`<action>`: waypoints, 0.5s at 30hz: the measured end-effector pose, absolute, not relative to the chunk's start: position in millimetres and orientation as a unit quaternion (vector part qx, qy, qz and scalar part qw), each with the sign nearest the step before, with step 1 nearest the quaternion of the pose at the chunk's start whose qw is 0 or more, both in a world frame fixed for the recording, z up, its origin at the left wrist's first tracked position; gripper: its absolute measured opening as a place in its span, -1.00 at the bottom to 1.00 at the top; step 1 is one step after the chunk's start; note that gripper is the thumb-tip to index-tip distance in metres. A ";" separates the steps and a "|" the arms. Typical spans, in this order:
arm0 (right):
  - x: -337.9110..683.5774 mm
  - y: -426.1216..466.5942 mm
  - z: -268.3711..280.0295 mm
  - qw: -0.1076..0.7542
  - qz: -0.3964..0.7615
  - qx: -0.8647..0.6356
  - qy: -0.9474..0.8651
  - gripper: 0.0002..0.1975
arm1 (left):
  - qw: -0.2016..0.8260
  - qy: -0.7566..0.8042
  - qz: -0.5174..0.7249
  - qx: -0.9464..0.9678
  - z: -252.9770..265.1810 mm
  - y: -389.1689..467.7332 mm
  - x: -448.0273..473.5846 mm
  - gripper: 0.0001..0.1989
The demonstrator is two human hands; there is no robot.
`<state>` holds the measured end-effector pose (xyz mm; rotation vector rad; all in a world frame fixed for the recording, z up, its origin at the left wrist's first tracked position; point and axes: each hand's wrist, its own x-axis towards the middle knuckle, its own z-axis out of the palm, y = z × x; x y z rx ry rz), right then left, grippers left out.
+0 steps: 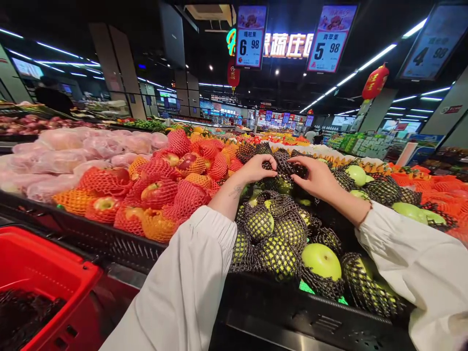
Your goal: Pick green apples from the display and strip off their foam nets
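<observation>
We see green apples (321, 260) wrapped in black foam netting (278, 229) with a diamond mesh pattern. Left of the green apples lie red apples (157, 191) in red and orange nets of the same mesh. Farther left of them are pale pink bagged fruits (62, 161). Our left hand (256, 169) and right hand (317, 178) come out of white sleeves (190, 287). Below and left of the green apples sits a red basket (40, 273); their crate (310, 317) is black.

Price signs overhead: three, namely the left price sign (250, 36), the middle price sign (331, 38) and the right price sign (433, 44). Red lanterns: two. Red basket (44, 273), near left: one.
</observation>
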<state>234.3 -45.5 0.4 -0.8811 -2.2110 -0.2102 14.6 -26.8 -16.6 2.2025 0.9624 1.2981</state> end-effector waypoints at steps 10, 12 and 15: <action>253.9 -27.9 -4.0 0.468 0.143 -0.444 -0.751 -0.69 | 0.162 0.508 0.604 0.592 -14.3 -20.9 6.8 -0.84; 253.6 -22.3 -2.5 0.532 0.265 -0.450 -0.666 -0.77 | 0.123 0.550 0.551 0.615 -16.6 -21.5 3.4 -0.88; 250.8 -18.1 2.2 0.577 0.406 -0.442 -0.554 -0.90 | 0.142 0.589 0.356 0.712 -21.2 -26.4 1.1 -0.86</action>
